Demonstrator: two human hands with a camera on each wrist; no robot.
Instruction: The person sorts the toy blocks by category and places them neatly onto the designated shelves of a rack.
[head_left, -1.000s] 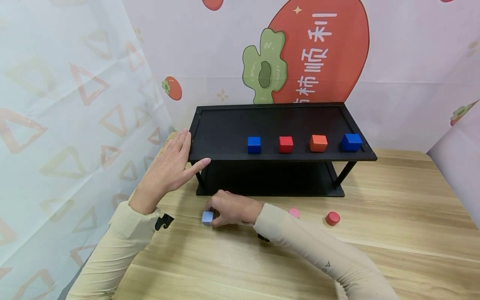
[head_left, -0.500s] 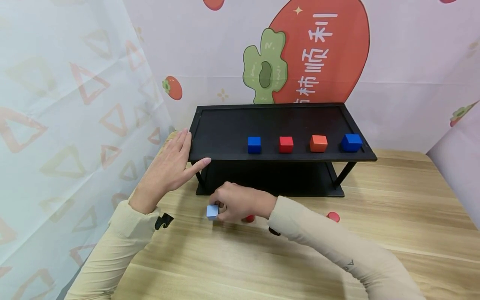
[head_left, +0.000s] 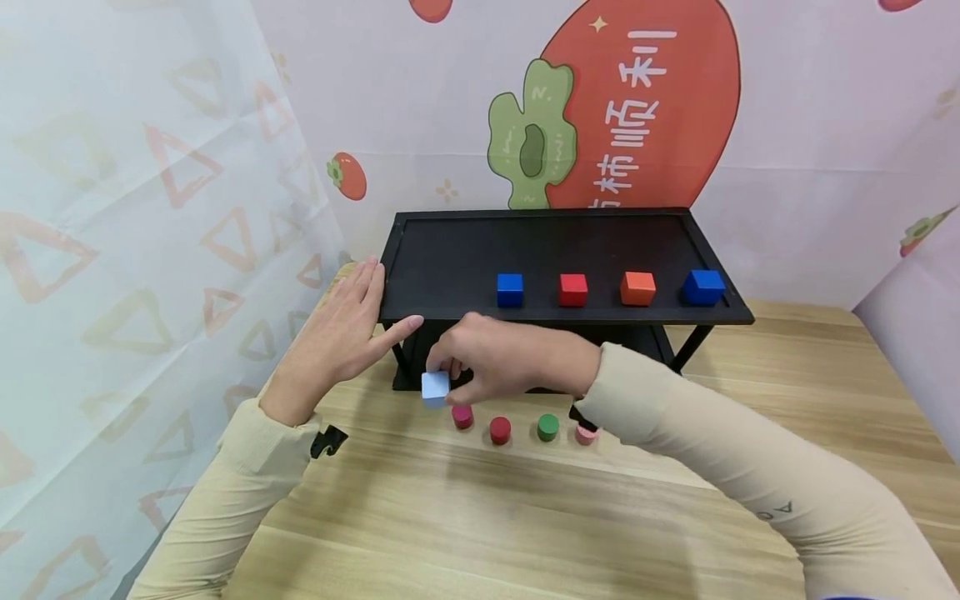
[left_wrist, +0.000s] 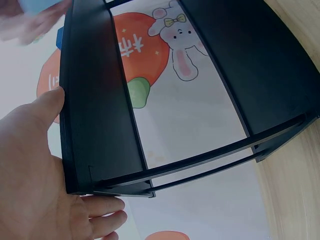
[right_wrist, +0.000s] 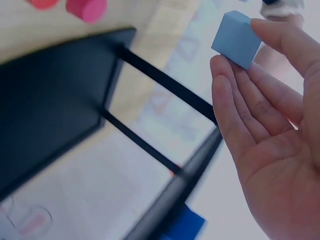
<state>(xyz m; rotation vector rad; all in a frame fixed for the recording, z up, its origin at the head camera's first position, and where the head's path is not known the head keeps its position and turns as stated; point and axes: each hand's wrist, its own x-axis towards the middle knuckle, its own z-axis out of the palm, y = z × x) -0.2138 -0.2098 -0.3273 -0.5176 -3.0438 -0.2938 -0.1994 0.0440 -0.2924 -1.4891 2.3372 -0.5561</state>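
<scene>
On the table (head_left: 420, 533), a magenta cylinder (head_left: 462, 417), a red cylinder (head_left: 500, 431), a green cylinder (head_left: 548, 427) and a partly covered pink cylinder (head_left: 586, 436) are spaced before the black shelf (head_left: 450, 250). Above the table, in front of the shelf's left half, a light blue cube (head_left: 435, 389) is pinched between thumb and fingertips of the right hand (head_left: 498, 358). The left hand (head_left: 333, 333), fingers straight and thumb spread, is laid against the shelf's left end. Along the top's front, a blue cube (head_left: 510, 290), a red cube (head_left: 573, 290), an orange cube (head_left: 637, 289) and a second blue cube (head_left: 703, 287) are set apart.
</scene>
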